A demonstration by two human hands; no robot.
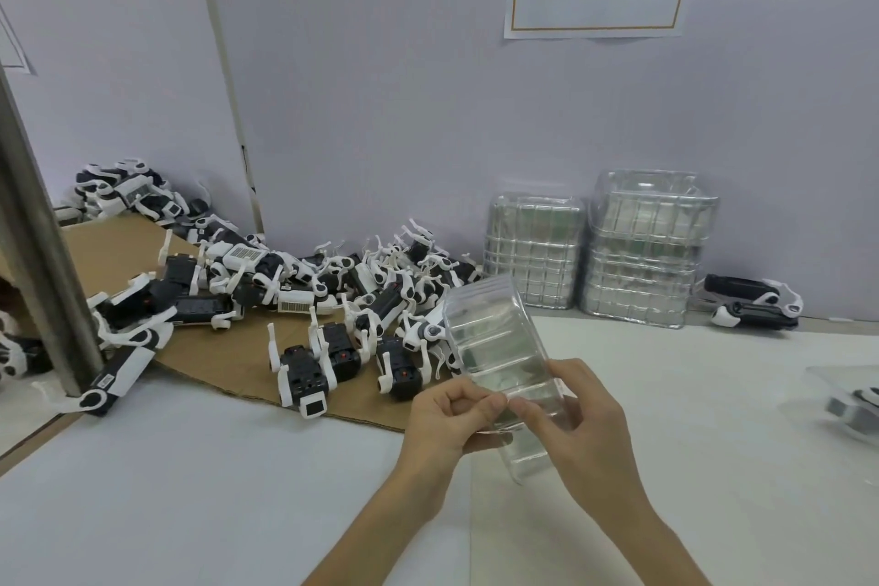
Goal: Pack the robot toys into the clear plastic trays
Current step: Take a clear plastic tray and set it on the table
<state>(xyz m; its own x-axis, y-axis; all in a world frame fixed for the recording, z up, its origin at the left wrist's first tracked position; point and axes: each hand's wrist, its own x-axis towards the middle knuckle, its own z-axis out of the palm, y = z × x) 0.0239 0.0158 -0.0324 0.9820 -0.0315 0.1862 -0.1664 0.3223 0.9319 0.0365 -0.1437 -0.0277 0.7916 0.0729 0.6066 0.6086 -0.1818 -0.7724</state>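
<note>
Spanning left grip (452,416), right grip (582,435): tray (490,328)

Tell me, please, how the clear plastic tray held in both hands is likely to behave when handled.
The clear plastic tray probably weighs little: the left hand and right hand hold it up by one end. Its glossy, ribbed walls likely flex and may slip under a pinch.

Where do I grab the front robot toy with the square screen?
Grip the robot toy by its blocky black body, coming from above between the upturned white legs; the legs look thin and might bend.
</note>
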